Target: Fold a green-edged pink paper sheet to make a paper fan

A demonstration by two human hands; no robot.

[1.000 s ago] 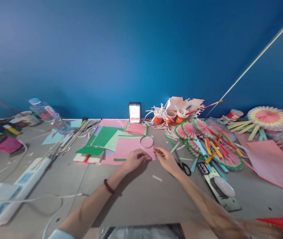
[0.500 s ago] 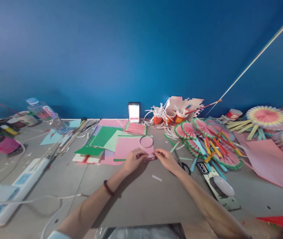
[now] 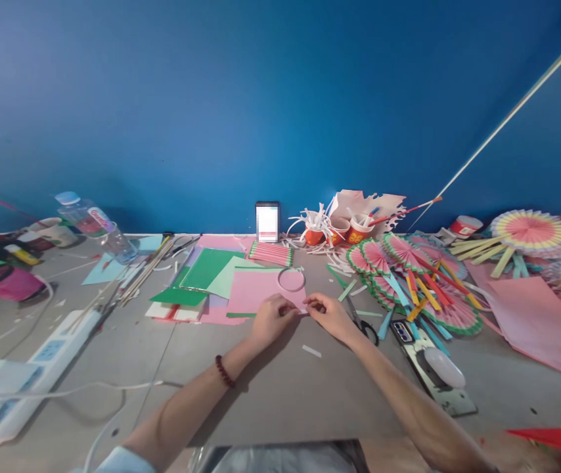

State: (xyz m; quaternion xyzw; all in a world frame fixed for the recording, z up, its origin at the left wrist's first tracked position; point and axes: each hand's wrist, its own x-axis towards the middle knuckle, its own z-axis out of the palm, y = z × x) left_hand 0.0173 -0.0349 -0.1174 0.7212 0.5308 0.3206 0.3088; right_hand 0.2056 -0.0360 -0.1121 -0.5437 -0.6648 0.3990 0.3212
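- In the head view, your left hand [image 3: 274, 323] and right hand [image 3: 330, 318] nearly meet at the near right corner of the pink sheet [image 3: 253, 292], which lies flat before you.
- Both sets of fingers are bent into pinches, with something pale between them; you can't tell from here whether either pinch is firm.
- As for progress, the pleated fans [image 3: 411, 253] to your right look finished. The pink sheet is unpleated; a green strip [image 3: 238, 315] shows along its near edge, but whether it is fixed there is unclear.
- The tape roll [image 3: 291, 270] lies on the sheet's far right part.
- Your open room is the grey table [image 3: 280, 394] between your forearms, where one white strip [image 3: 311, 351] lies.
- Mind the scissors [image 3: 363, 328] just beside your right wrist, and the table's front edge below.
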